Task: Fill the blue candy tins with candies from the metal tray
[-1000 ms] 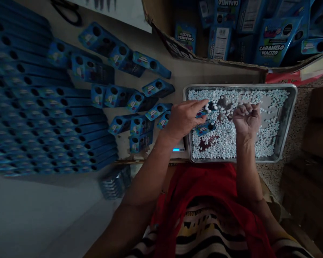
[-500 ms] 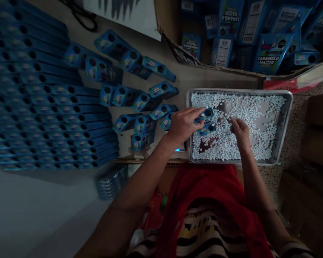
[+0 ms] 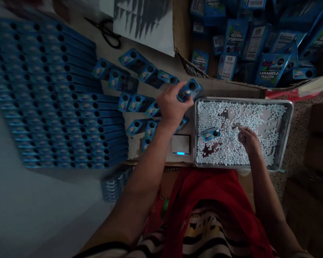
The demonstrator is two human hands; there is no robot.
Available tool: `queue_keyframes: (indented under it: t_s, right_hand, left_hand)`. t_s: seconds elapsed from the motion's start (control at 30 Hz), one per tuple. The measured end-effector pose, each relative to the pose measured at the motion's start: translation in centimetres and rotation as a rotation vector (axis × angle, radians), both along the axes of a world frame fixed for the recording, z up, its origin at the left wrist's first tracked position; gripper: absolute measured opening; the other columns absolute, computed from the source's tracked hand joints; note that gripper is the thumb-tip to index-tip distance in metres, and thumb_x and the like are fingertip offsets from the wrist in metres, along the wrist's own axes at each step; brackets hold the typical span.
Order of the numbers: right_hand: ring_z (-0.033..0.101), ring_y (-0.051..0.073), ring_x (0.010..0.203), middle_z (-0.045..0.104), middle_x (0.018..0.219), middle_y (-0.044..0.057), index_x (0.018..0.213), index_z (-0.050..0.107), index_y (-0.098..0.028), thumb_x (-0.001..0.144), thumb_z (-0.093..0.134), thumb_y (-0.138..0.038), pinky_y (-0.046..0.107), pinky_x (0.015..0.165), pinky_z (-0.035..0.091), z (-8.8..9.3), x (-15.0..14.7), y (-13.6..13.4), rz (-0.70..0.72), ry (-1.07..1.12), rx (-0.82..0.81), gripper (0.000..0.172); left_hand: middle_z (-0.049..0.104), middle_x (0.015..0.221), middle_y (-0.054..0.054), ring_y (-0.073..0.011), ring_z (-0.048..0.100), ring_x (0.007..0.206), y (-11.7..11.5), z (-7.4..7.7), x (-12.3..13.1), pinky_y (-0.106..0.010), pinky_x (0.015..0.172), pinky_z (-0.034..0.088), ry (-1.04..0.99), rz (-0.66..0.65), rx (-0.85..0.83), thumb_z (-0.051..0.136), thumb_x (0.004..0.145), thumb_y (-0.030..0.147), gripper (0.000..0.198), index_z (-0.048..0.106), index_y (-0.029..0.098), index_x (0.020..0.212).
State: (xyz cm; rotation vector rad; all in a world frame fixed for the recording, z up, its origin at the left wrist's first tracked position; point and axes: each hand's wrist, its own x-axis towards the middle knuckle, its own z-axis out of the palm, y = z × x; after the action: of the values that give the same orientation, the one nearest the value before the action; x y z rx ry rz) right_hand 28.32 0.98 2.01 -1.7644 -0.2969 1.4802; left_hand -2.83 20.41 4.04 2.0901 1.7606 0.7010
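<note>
Upper centre: my left hand clamps blue candy carton, hole up, likely against spills; right hand, can't tell grip.

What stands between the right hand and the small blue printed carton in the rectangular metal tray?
Only loose, small white oval pellets visibly lie between the right hand and the carton; nothing taller shows there.
</note>
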Motion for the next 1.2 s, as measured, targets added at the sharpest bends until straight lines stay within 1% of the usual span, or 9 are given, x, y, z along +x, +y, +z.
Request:
queue_keyframes:
  t_s: [0.07, 0.17, 0.33, 0.5, 0.73, 0.87, 1.0, 1.07, 1.2]
  right_hand:
    - [0.053, 0.009, 0.063, 0.060, 0.074, -0.005, 0.090, 0.069, -0.024, 0.071, 0.095, -0.043, 0.020, 0.056, 0.042, 0.5, -0.8, 1.0, -0.191, 0.207, 0.047, 0.037]
    - [0.061, 0.011, 0.075, 0.064, 0.084, -0.001, 0.087, 0.067, -0.025, 0.082, 0.090, -0.045, 0.021, 0.064, 0.052, 1.9, -2.9, 2.3, -0.300, 0.347, 0.190, 0.030]
    - [0.057, 0.018, 0.076, 0.055, 0.078, 0.000, 0.077, 0.057, -0.028, 0.095, 0.074, -0.056, 0.035, 0.081, 0.057, 4.5, -7.8, 3.5, -0.149, 0.322, 0.476, 0.038]
    - [0.061, 0.025, 0.083, 0.056, 0.079, 0.004, 0.075, 0.057, -0.029, 0.097, 0.059, -0.067, 0.044, 0.088, 0.054, 4.4, -11.1, 3.4, 0.060, 0.073, 0.552, 0.044]
    - [0.072, 0.030, 0.114, 0.077, 0.099, 0.007, 0.080, 0.071, -0.029, 0.105, 0.054, -0.053, 0.052, 0.111, 0.052, 3.1, -10.0, 2.1, 0.210, -0.141, 0.663, 0.038]
    - [0.068, 0.031, 0.129, 0.078, 0.128, 0.010, 0.110, 0.079, -0.030, 0.109, 0.053, -0.052, 0.053, 0.119, 0.048, 0.6, -5.4, 4.5, 0.497, -0.650, 0.566, 0.034]
    - [0.040, 0.036, 0.163, 0.059, 0.168, 0.009, 0.141, 0.072, -0.031, 0.105, 0.064, -0.060, 0.058, 0.134, 0.030, -4.2, -3.0, 9.1, 1.204, -0.832, 0.657, 0.047]
    - [0.035, 0.037, 0.166, 0.054, 0.172, 0.006, 0.143, 0.070, -0.034, 0.102, 0.069, -0.063, 0.059, 0.135, 0.026, -6.3, -3.1, 10.6, 1.418, -0.797, 0.747, 0.051]
    - [0.057, 0.038, 0.142, 0.072, 0.146, 0.015, 0.120, 0.076, -0.025, 0.105, 0.063, -0.058, 0.057, 0.121, 0.039, -8.1, -3.5, 9.8, 1.322, -0.827, 0.646, 0.039]
  left_hand:
    - [0.083, 0.126, -0.003, -0.0280, 0.075, 0.119, 2.0, -1.3, 0.4, -0.047, 0.109, 0.060, 0.019, 0.042, -0.009, 0.083, 0.084, 0.029, 0.046, 0.074, 0.026, 0.129]
    - [0.081, 0.129, -0.004, -0.0298, 0.072, 0.128, 4.0, -3.0, 1.2, -0.044, 0.110, 0.060, -0.010, 0.043, -0.081, 0.081, 0.084, 0.028, 0.044, 0.072, 0.029, 0.127]
    - [0.080, 0.130, -0.005, -0.0326, 0.069, 0.136, 4.1, -4.0, 1.6, -0.044, 0.114, 0.059, -0.055, -0.016, -0.148, 0.076, 0.086, 0.025, 0.045, 0.070, 0.031, 0.130]
    - [0.080, 0.128, -0.010, -0.0327, 0.073, 0.129, 2.3, -3.5, 0.8, -0.043, 0.111, 0.061, -0.049, -0.120, -0.059, 0.072, 0.092, 0.025, 0.043, 0.069, 0.026, 0.135]
    - [0.081, 0.127, -0.010, -0.0309, 0.075, 0.124, -0.5, -1.7, 0.2, -0.041, 0.108, 0.062, -0.012, -0.159, -0.034, 0.070, 0.096, 0.028, 0.042, 0.069, 0.027, 0.138]
    - [0.081, 0.129, -0.008, -0.0294, 0.075, 0.124, -2.1, -0.8, -0.2, -0.042, 0.110, 0.060, 0.006, -0.162, -0.034, 0.069, 0.098, 0.027, 0.042, 0.068, 0.026, 0.140]
    - [0.082, 0.120, -0.002, -0.0247, 0.077, 0.112, -3.5, -0.4, -0.5, -0.043, 0.105, 0.062, 0.059, -0.206, 0.020, 0.071, 0.097, 0.025, 0.045, 0.068, 0.029, 0.141]
    - [0.083, 0.121, -0.004, -0.0259, 0.078, 0.113, -4.1, -0.5, -0.4, -0.043, 0.105, 0.062, 0.059, -0.236, 0.033, 0.070, 0.096, 0.024, 0.045, 0.068, 0.026, 0.141]
    - [0.082, 0.127, -0.010, -0.0306, 0.079, 0.118, -5.4, -0.8, 0.4, -0.043, 0.108, 0.062, 0.050, -0.271, 0.015, 0.070, 0.095, 0.025, 0.044, 0.071, 0.022, 0.140]
